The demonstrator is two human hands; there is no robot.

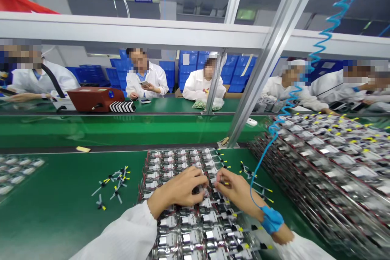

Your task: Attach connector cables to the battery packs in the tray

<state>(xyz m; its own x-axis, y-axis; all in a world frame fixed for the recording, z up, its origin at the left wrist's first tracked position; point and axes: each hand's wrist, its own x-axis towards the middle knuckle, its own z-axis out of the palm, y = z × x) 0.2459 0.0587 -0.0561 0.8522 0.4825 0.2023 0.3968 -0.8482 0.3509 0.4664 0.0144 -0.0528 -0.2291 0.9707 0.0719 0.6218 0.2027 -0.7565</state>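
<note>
Left of the pack rows (170, 166), on the green mat (57, 223), lies a loose heap of yellow-tipped leads (112, 185), and we're live at the bench!

Where are the hands?

Right on top of those rows, side by side! Left hand (175, 189) curled over, fingers (195, 180) bent down onto a dark bit on one pack. Gripping it? Can't call that from here, the fingers hide it.

And the right hand (239, 193)?

Just beside the left one, fingers (219, 183) bunched and tips down at the rows' edge. Pinching something or not, too hidden to tell! Blue wrist strap (271, 219) on that arm, blue cord (258, 166) climbing away from it.

What's around the rows?

More leads (254, 180) right beside them on the right, and past those a huge slanted bank of packs (323, 166). Pale parts (18, 170) sit far left of the rows, right at the mat's edge.

Anyone else there?

Beyond the rows, across the bench, co-workers (146, 77) in white coats! One has a phone (145, 84) in hand, a red case (94, 99) sits off to the left, and blue crates (234, 73) are stacked behind them all.
</note>
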